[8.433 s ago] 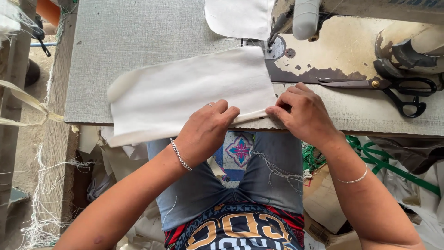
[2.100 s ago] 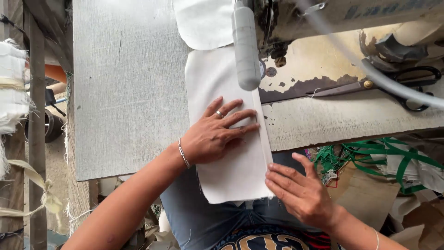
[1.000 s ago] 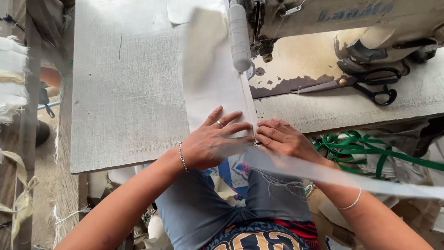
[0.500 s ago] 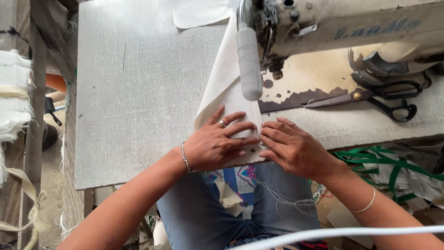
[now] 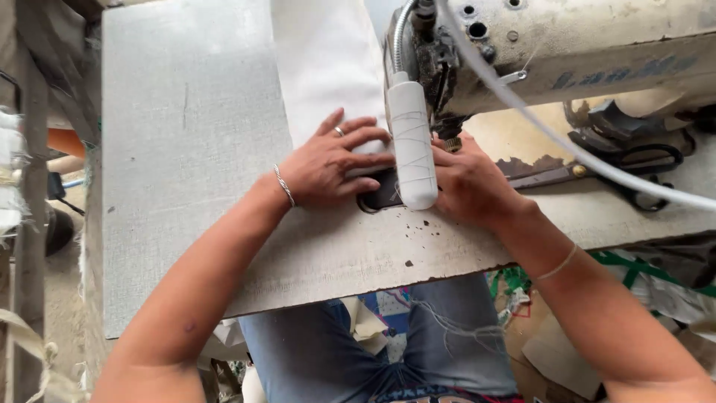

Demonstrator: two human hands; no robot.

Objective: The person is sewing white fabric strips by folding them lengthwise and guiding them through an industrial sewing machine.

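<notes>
A strip of white cloth (image 5: 324,67) lies on the grey table (image 5: 186,149) and runs away from me past the sewing machine (image 5: 567,45). My left hand (image 5: 335,164) lies flat with spread fingers on the cloth's near end, a ring on one finger. My right hand (image 5: 466,183) presses down beside the machine's needle area, partly hidden behind a white wrapped cylinder (image 5: 412,142) that hangs from the machine head. The needle itself is hidden.
Black scissors (image 5: 634,175) lie on the worn machine bed at the right. A pale cable (image 5: 597,160) crosses from the machine to the right edge. Green straps (image 5: 641,272) and scraps lie below the table at the right. White bundles (image 5: 11,172) sit at the far left.
The cloth has moved away from me along the table, its near end now at the machine head. Both hands followed it forward, and my view has come closer to the machine.
</notes>
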